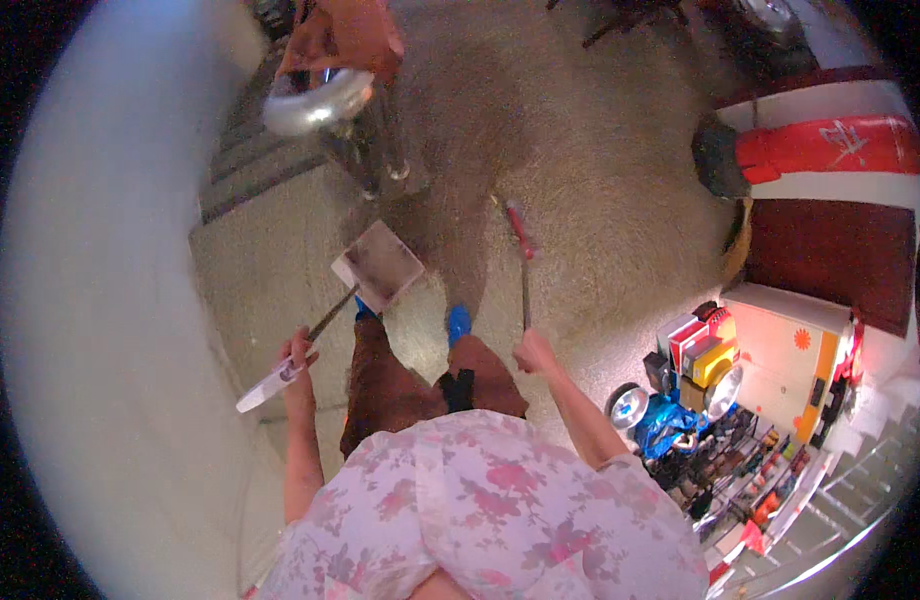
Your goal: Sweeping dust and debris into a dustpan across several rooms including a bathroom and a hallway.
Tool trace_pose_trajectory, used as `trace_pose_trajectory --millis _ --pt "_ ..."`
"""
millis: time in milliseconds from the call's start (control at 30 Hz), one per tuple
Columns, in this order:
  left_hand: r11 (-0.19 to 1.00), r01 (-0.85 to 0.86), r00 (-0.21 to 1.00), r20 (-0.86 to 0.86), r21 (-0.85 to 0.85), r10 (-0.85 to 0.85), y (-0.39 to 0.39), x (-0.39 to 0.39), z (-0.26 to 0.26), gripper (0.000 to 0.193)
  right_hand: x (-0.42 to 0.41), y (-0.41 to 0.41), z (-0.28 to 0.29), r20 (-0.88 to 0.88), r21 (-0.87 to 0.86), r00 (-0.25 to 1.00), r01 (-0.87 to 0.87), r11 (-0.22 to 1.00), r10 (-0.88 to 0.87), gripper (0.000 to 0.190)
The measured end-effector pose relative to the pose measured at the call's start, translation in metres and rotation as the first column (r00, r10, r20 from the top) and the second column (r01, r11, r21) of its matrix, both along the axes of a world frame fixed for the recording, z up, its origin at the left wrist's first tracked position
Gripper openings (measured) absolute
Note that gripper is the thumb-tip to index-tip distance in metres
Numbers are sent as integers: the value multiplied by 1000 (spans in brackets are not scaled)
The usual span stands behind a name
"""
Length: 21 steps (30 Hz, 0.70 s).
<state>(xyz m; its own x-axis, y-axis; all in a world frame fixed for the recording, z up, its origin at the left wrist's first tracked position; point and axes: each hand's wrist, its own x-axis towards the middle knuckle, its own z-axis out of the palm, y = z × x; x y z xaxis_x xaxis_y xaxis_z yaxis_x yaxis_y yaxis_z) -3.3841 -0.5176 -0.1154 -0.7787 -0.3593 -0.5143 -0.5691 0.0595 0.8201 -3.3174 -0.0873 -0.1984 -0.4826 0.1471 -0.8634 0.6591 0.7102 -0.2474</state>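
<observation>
My left hand [300, 352] is closed around the long handle of a light-coloured dustpan [381, 264], whose pan is near the floor in front of my feet. The upper, pale end of that handle sticks out behind the hand. To the right, my right hand [533, 352] grips the dark stick of a broom with a red head [520, 231]. The head is low by the floor, ahead and right of my blue shoes. Its bristles are too blurred to make out.
A metal basin [321, 101] on a stand is ahead left, by a wall. At right are a red banner [827, 150], a cream cabinet [775, 352], stacked boxes [704, 349], a blue plastic bag [666, 425] and a rack of shoes [737, 465]. Dark furniture legs [617, 22] stand far ahead.
</observation>
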Motion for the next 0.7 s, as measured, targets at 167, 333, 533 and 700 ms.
trace_pose_trajectory --millis 167,333,533,700 --pt "966 256 965 -73 29 -253 -16 -51 -4 40 25 -58 52 -29 113 973 -225 968 230 18" --pt "931 343 937 29 122 -349 -46 -86 -39 35 52 -83 96 -201 144 942 301 943 -270 19" --pt "896 429 899 48 117 -436 -52 -123 -36 35 62 -98 88 -276 161 813 565 809 -513 16" --pt "919 375 922 51 123 -384 -47 -142 -22 37 38 -23 -37 -517 291 750 607 740 -412 13"
